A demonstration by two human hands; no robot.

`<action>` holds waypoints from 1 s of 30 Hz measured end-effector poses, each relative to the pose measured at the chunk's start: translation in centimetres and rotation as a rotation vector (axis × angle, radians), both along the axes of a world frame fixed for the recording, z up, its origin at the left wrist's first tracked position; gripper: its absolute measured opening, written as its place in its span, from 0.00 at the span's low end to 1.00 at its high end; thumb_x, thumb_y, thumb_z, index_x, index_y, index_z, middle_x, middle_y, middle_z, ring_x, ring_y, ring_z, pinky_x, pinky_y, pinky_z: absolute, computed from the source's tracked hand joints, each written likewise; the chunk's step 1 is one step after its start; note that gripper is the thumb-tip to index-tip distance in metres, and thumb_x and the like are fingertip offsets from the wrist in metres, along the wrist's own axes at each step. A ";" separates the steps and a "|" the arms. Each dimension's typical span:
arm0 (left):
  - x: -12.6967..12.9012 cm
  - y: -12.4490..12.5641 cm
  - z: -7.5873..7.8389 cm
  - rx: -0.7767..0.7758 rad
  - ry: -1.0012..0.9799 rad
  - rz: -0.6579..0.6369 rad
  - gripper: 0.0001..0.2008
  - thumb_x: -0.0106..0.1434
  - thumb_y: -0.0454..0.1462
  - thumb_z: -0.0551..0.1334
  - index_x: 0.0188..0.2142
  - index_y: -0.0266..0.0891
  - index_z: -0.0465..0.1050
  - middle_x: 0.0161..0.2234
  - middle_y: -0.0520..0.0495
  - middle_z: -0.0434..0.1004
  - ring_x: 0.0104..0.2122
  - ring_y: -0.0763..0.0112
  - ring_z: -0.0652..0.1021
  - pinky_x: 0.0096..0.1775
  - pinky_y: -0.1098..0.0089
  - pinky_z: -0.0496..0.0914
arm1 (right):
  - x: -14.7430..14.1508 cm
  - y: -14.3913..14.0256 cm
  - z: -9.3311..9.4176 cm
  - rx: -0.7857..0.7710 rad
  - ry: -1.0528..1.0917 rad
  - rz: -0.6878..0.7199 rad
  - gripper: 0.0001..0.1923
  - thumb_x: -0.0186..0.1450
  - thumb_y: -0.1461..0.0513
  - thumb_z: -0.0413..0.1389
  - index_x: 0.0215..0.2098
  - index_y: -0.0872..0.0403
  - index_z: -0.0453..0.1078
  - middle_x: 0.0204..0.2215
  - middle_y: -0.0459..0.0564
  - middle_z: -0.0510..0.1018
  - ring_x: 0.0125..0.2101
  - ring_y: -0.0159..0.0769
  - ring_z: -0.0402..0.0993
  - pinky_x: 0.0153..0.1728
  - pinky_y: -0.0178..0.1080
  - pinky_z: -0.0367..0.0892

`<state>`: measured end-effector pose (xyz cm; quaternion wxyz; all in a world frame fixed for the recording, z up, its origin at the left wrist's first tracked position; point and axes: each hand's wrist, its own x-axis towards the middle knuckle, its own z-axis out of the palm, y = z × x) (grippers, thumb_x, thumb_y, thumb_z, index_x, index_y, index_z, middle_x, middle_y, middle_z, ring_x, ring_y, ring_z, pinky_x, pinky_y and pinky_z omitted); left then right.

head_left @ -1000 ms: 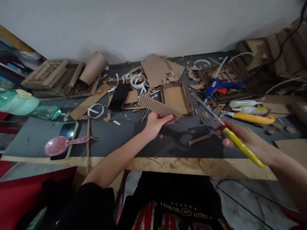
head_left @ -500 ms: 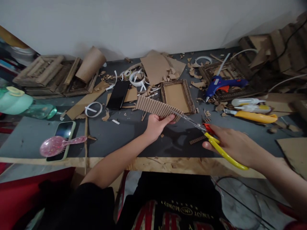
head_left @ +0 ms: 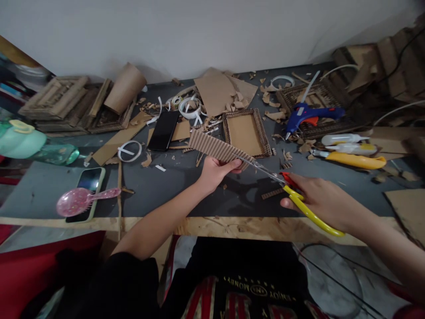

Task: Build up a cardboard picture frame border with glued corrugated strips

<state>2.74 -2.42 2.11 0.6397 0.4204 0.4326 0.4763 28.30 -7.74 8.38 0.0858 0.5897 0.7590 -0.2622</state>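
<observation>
Holding a corrugated cardboard strip [head_left: 217,149] at its near right end, the left hand [head_left: 215,170] is pinching it, thumb on top and fingers under; the strip runs from the hand up and left, lifted over the table [head_left: 172,186]. Right hand [head_left: 318,199] is closed around the yellow handles of the scissors [head_left: 288,188], blades pointing left and far, tips meeting the strip's right end just beside the left thumb. Blades look slightly parted, hard to tell for sure.

Just far of the strip lies a cardboard picture frame [head_left: 245,133], flat on the table. Left of it a black phone [head_left: 163,130], screen dark, with a white tape ring [head_left: 130,150] nearby to the left. Blue glue gun [head_left: 310,115] sits far right on another woven frame. Near that, white and yellow glue bottles [head_left: 348,150] lie on their sides. A small corrugated scrap [head_left: 272,193] lies on the table between the two hands, under the scissors.

Near left edge: pink hairbrush [head_left: 83,199] resting across a second phone [head_left: 86,188] with lit screen. Far left a stack of cardboard frames [head_left: 66,104] and a rolled cardboard tube [head_left: 125,88]. Green bottle [head_left: 29,144] on its side at the left edge. Loose flat cardboard sheets [head_left: 215,91] and scraps scattered at the far middle.
</observation>
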 end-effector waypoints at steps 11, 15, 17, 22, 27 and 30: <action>-0.3 0.0 -0.2 -0.055 -0.019 -0.020 0.27 0.41 0.51 0.79 0.33 0.35 0.77 0.33 0.44 0.83 0.34 0.62 0.84 0.33 0.67 0.82 | -0.1 0.2 0.2 0.022 -0.035 0.043 0.30 0.67 0.34 0.42 0.31 0.50 0.62 0.23 0.53 0.77 0.25 0.46 0.74 0.27 0.38 0.51; -0.3 0.0 -0.1 -0.070 -0.018 -0.030 0.27 0.41 0.50 0.79 0.34 0.36 0.76 0.34 0.44 0.83 0.36 0.60 0.85 0.35 0.66 0.82 | -0.3 0.2 0.0 0.009 -0.021 0.046 0.31 0.66 0.34 0.41 0.30 0.50 0.63 0.23 0.55 0.78 0.26 0.47 0.75 0.26 0.39 0.52; -0.3 0.1 -0.1 -0.075 -0.019 -0.037 0.27 0.41 0.50 0.79 0.35 0.35 0.76 0.34 0.44 0.83 0.37 0.59 0.85 0.35 0.66 0.82 | -0.3 0.2 -0.2 0.008 -0.004 0.041 0.32 0.66 0.34 0.39 0.29 0.50 0.63 0.24 0.57 0.78 0.26 0.47 0.76 0.27 0.39 0.53; -0.8 1.1 -0.2 -0.026 -0.040 0.059 0.28 0.42 0.55 0.77 0.31 0.35 0.76 0.28 0.46 0.81 0.28 0.63 0.84 0.32 0.65 0.82 | -0.1 0.6 -0.6 -0.015 -0.001 0.041 0.35 0.66 0.33 0.33 0.28 0.50 0.64 0.24 0.58 0.78 0.27 0.49 0.76 0.28 0.41 0.53; -1.5 1.7 0.0 0.032 0.035 0.079 0.30 0.42 0.58 0.77 0.30 0.35 0.76 0.28 0.44 0.82 0.28 0.61 0.84 0.31 0.65 0.83 | 0.1 1.0 -0.2 0.041 -0.039 0.031 0.34 0.65 0.31 0.37 0.26 0.49 0.61 0.20 0.54 0.74 0.23 0.43 0.70 0.26 0.39 0.51; -1.5 1.2 0.1 0.059 0.051 0.062 0.30 0.43 0.57 0.76 0.31 0.35 0.76 0.29 0.44 0.82 0.29 0.62 0.84 0.32 0.64 0.83 | 0.1 0.8 -0.3 0.082 -0.060 0.039 0.34 0.64 0.31 0.39 0.30 0.50 0.63 0.22 0.53 0.75 0.23 0.43 0.71 0.25 0.38 0.49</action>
